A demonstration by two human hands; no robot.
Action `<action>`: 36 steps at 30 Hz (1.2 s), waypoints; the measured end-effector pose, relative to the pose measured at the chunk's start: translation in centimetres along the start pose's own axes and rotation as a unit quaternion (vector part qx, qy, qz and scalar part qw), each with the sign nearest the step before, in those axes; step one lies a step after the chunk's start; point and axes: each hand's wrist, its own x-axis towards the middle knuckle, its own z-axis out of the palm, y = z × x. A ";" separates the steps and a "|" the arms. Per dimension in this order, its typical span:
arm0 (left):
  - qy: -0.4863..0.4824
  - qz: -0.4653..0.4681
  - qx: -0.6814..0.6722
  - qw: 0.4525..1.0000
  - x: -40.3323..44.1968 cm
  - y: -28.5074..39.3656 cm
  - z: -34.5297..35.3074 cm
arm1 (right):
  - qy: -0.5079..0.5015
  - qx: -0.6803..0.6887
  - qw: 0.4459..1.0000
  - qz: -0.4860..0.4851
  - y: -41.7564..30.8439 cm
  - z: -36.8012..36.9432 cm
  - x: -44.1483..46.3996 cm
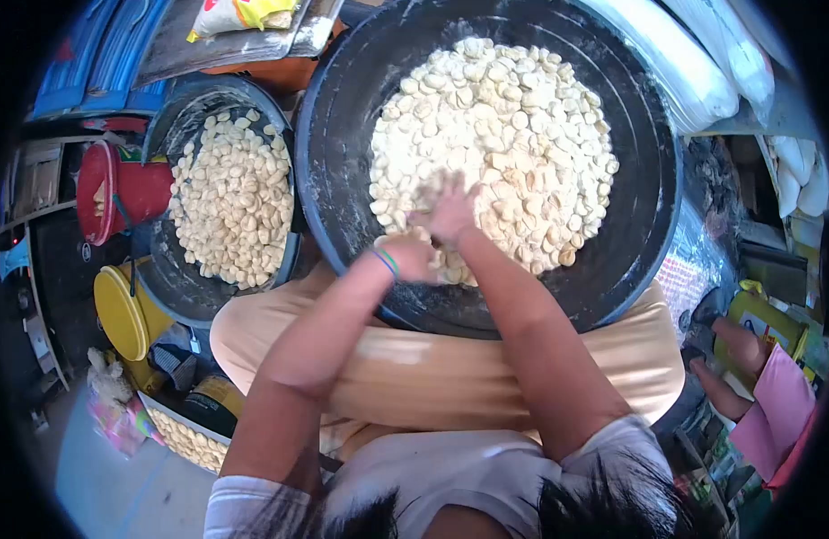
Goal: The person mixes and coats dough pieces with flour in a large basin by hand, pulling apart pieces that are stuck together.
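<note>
A large black tub [643, 180] in front of my lap holds a wide heap of pale, round, flat pieces [531, 171], dusted with white powder at the left. My right hand [452, 214] lies over the lower left of the heap with its fingers spread, slightly blurred. Just left of it, my left hand [409, 255], with a blue-green band at the wrist, is at the near edge of the heap. Its fingers are curled against some pieces and partly smeared by motion, so its grip is unclear.
A smaller dark tub [167, 274] of similar pieces [230, 198] stands at the left. Beyond it are a red bucket [96, 193] and a yellow bucket [120, 314]. White sacks [693, 81] lie at the upper right. Another person's legs [742, 350] show at the right.
</note>
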 end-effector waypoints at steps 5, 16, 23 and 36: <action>0.168 -0.181 -0.052 0.968 8.0 -6.6 -6.6 | -0.084 0.165 0.958 -0.220 1.1 0.4 -10.6; 0.022 -0.091 0.138 0.986 -2.6 4.8 3.1 | 0.019 0.303 0.860 0.411 2.5 8.4 -9.7; -0.047 0.019 0.007 0.999 4.0 -4.2 -4.1 | 0.020 0.460 0.879 0.125 0.8 -3.5 -8.5; -0.006 -0.020 0.050 0.999 0.3 -0.1 0.3 | -0.100 0.185 0.976 -0.061 3.4 2.8 -11.2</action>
